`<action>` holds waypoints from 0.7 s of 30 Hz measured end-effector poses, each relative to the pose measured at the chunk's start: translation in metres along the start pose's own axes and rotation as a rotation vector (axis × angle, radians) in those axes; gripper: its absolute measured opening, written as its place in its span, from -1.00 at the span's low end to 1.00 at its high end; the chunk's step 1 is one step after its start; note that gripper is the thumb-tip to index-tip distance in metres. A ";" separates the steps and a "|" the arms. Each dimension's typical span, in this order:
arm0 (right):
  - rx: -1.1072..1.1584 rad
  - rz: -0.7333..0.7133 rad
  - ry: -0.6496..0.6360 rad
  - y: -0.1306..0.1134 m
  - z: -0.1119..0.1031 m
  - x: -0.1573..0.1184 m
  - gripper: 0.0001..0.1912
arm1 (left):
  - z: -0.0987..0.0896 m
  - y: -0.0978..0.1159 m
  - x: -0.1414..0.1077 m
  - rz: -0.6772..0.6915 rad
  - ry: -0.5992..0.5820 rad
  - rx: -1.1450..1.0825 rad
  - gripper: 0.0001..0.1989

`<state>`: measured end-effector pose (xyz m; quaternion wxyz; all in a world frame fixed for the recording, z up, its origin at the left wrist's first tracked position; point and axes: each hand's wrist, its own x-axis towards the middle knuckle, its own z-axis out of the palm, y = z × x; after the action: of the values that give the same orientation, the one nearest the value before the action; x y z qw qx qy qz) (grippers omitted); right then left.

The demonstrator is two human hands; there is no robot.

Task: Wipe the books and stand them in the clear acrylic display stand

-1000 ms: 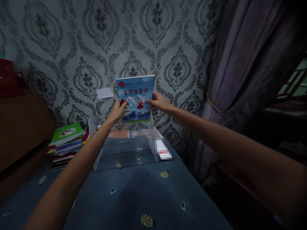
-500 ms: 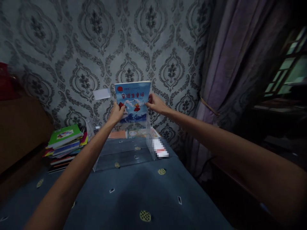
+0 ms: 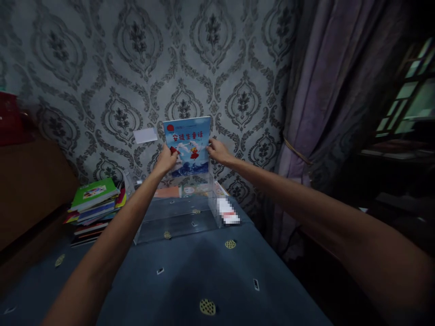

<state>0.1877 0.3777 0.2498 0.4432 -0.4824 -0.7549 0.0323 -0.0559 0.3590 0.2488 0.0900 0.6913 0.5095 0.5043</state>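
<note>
A blue book (image 3: 190, 158) with red characters on its cover stands upright in front of the wallpaper. My left hand (image 3: 166, 159) pinches its left edge, the thumb on the cover. At the right edge, my right hand (image 3: 217, 151) grips the book between thumb and fingers. Below and around the book's lower part is a clear plastic rack (image 3: 176, 228) on the table, with several see-through tiers. The book's bottom edge is hard to make out through the plastic.
A stack of books (image 3: 97, 192) with a green one on top lies left of the rack. White papers (image 3: 227, 210) lie at its right side. The blue tablecloth (image 3: 183, 280) ends at the right, near a purple curtain (image 3: 309, 99). A brown box (image 3: 34, 190) stands far left.
The book is slightly lower and turned a little, its right edge nearer the rack. Both hands still hold it, and my right hand has dropped slightly.
</note>
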 end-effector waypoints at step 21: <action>0.219 0.108 0.170 -0.013 0.008 0.013 -0.45 | -0.003 0.008 -0.012 -0.064 -0.016 -0.039 -0.71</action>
<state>0.1708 0.3837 0.2595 0.5533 -0.4718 -0.6796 0.0972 -0.0527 0.3447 0.2482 0.1235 0.6768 0.5204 0.5058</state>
